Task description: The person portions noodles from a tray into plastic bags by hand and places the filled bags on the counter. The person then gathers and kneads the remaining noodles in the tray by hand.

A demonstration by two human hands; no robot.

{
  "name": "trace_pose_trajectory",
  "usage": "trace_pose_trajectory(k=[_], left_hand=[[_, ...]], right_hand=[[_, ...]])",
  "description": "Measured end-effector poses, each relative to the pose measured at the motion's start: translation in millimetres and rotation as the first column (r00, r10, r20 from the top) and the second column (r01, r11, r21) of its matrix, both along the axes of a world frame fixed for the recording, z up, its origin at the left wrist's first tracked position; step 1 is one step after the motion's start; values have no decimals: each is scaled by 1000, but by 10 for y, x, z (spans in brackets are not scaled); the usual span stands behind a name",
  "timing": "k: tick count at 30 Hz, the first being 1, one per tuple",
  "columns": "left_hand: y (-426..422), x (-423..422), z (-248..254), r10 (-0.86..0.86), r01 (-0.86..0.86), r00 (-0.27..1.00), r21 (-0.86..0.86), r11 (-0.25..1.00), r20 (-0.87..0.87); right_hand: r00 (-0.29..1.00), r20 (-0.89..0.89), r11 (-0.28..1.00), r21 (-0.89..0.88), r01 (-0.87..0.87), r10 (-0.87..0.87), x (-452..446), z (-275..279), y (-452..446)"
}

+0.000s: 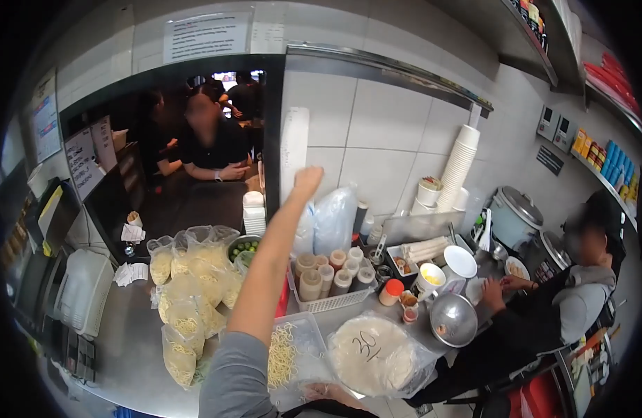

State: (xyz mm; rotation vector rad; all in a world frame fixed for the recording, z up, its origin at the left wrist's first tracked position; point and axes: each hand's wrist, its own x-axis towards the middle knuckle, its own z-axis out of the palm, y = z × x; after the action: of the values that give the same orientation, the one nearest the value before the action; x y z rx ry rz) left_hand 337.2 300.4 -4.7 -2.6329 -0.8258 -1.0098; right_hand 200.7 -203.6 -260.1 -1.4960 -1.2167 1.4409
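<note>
While the left hand [309, 180] is raised beside the white paper strip [295, 143] on the wall, its grip unclear, the right hand [333, 395] sits near the noodle tray [308, 333]; its grip cannot be told either; bagged noodles [193, 279] lie left.

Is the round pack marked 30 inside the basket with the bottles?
No, the round pack lies outside the bottle basket, on its near side.

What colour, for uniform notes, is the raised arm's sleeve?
The sleeve is grey, clearest in head view.

White tiled walls [381, 115] surround a dark serving window [202, 187] with papers posted above.
</note>
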Motion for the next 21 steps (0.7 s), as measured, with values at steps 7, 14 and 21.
trace_pose_trajectory(k=[7,14,21], left_hand=[[-247,-857,1223,-184,390,775,-228,892,605],[-1158,-2326,1209,-132,847,349,-252,468,928],[-1378,-3415,-167,131,750,471,-474,461,873]], right_hand=[[999,-41,999,39,13,-11,-19,154,71],[928,-360,868,425,256,-97,245,965,603],[717,-697,805,416,422,-15,186,1286,1322]])
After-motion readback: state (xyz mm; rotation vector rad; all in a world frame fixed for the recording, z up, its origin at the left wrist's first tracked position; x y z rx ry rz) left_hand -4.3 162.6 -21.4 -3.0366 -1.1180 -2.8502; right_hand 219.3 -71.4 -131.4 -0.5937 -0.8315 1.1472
